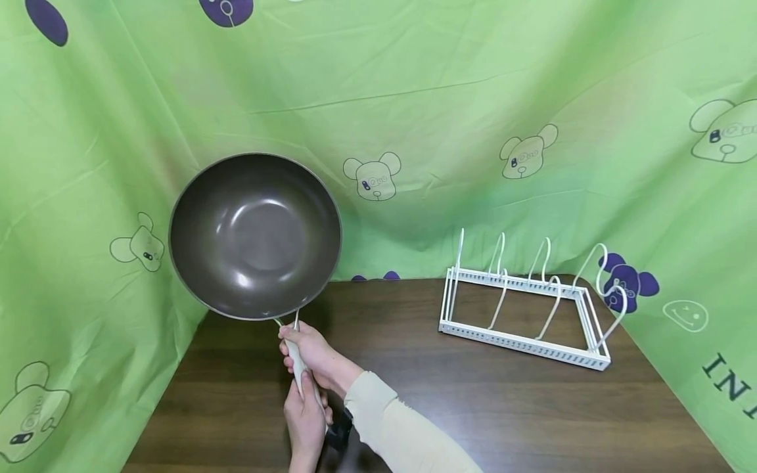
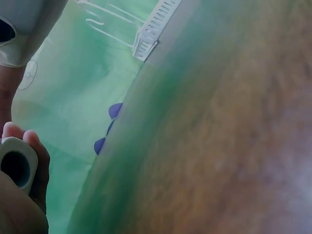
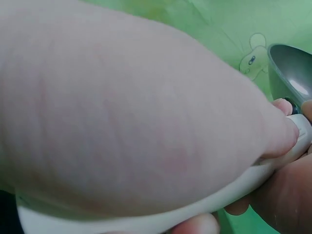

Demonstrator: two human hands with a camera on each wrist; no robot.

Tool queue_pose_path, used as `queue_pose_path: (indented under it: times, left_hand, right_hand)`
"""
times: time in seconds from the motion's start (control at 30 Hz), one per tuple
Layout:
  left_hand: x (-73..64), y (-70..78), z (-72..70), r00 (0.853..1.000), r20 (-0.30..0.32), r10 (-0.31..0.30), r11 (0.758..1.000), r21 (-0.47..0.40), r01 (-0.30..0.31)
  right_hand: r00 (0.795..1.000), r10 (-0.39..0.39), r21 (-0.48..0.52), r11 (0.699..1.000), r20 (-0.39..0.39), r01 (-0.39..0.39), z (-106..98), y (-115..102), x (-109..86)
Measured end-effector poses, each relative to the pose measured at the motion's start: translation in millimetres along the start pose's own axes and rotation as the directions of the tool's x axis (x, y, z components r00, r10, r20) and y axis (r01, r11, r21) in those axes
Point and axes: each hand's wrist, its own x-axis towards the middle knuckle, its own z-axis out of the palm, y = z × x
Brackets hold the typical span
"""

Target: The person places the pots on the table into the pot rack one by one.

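A dark grey wok (image 1: 260,230) with a deep, shiny inside is held up at the left in the head view, its hollow facing me. Its pale handle (image 1: 296,358) slants down towards me. My right hand (image 1: 322,358) grips this handle close to the wok, while my left hand (image 1: 304,417) holds it lower down. In the left wrist view, fingers wrap the handle's hollow end (image 2: 33,158). A hand very near the camera fills much of the right wrist view, its thumb along the handle (image 3: 243,183), with the wok (image 3: 292,63) at the right edge.
A white wire rack (image 1: 526,345) with upright loops stands on the brown wooden table (image 1: 390,368), to the right of my hands. Green patterned cloth (image 1: 414,85) hangs behind the table and along its sides. A black object (image 1: 340,430) shows beside my left hand.
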Motion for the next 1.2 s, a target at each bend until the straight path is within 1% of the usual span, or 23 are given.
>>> queue_pose_path:
  times: [0.13, 0.3, 0.47, 0.63, 0.7, 0.8, 0.93, 1.07, 1.2]
  left_hand:
    - [2.0, 1.2, 2.5, 1.0, 0.012, 0.004, 1.0, -0.005, -0.004]
    - [4.6, 1.3, 5.9, 1.0, 0.027, 0.003, 1.0, -0.012, -0.002]
    - [8.8, 3.3, 11.2, 0.999, 0.028, 0.024, 1.0, -0.019, -0.023]
    - [10.7, 6.0, 16.6, 0.999, 0.032, 0.018, 0.999, -0.031, -0.017]
    - [10.7, 9.2, 19.0, 0.999, 0.043, 0.023, 0.999, -0.035, -0.022]
    - [8.3, 20.5, 22.3, 0.997, 0.062, 0.048, 0.998, -0.039, -0.046]
    - [5.2, 33.6, 25.9, 0.991, 0.086, 0.099, 0.995, -0.031, -0.097]
    - [7.2, 35.8, 29.1, 0.987, 0.102, 0.123, 0.992, -0.039, -0.12]
    - [9.6, 36.5, 32.0, 0.986, 0.107, 0.126, 0.992, -0.041, -0.122]
  right_hand:
    - [1.0, -0.011, 0.0, 1.0, -0.01, 0.011, -1, -3, 0.3]
    - [1.0, -0.004, -0.004, 1.0, -0.024, 0.004, -3, -6, 0.6]
    - [0.999, -0.019, -0.003, 1.0, -0.03, 0.019, -5, -11, 2.7]
    - [0.999, -0.027, -0.003, 1.0, -0.034, 0.027, -10, -16, 3.2]
    - [0.999, -0.032, -0.006, 0.999, -0.036, 0.032, -12, -17, 3.0]
    - [0.998, -0.037, -0.006, 0.999, -0.041, 0.036, -15, -20, 2.6]
    - [0.998, -0.038, -0.01, 0.999, -0.05, 0.037, -19, -24, 1.9]
    - [0.997, -0.049, -0.024, 0.999, -0.055, 0.047, -21, -28, 1.6]
    - [0.997, -0.062, -0.028, 0.998, -0.051, 0.06, -23, -32, 1.2]
